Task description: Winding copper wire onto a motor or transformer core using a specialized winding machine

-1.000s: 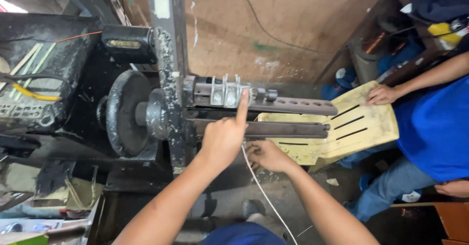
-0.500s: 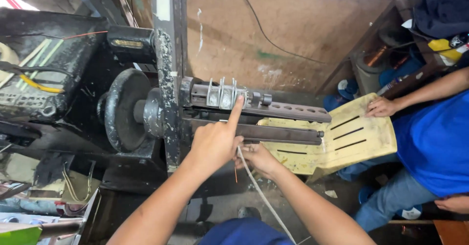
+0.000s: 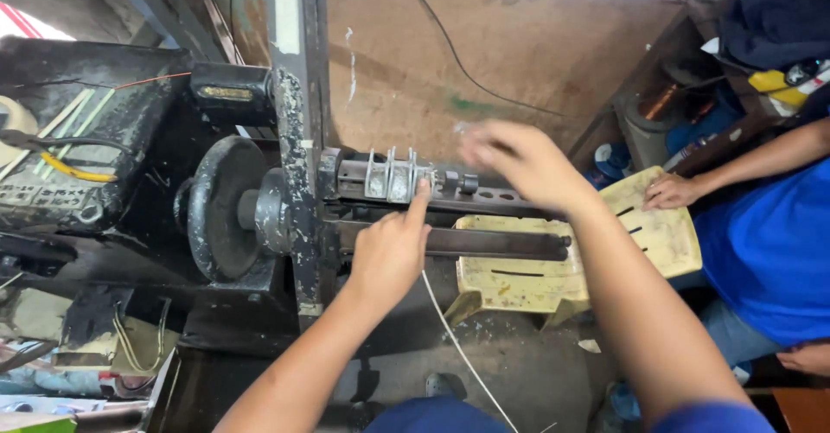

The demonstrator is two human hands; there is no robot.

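Since half a second ago the person's right hand point(image 3: 519, 163) has lifted from below the bars to above them, and now hovers blurred at centre frame with fingers loosely spread, its grip wide and holding nothing that I can make out. Left hand point(image 3: 391, 251) stays where it was, just below centre, fist mostly curled and index finger stretched up so that the tip touches the cluster of small silvery metal clamps point(image 3: 393, 175) on the upper dark steel bar point(image 3: 484, 196); its grip is narrow, and whether it pinches anything I cannot tell. A thin white cord point(image 3: 458, 347) runs from under that hand down toward the bottom edge. Beneath the upper bar lies a second dark steel bar point(image 3: 484, 243), both jutting right from a paint-flecked upright steel post point(image 3: 298, 165). Left of the post sits a heavy black round wheel point(image 3: 220, 208) of the machine. Behind the bars, at right of centre, stands a worn pale-yellow plastic stool point(image 3: 536, 282), and another person in a blue shirt point(image 3: 774, 251) rests a hand point(image 3: 670, 193) on its far edge at the right of the frame.
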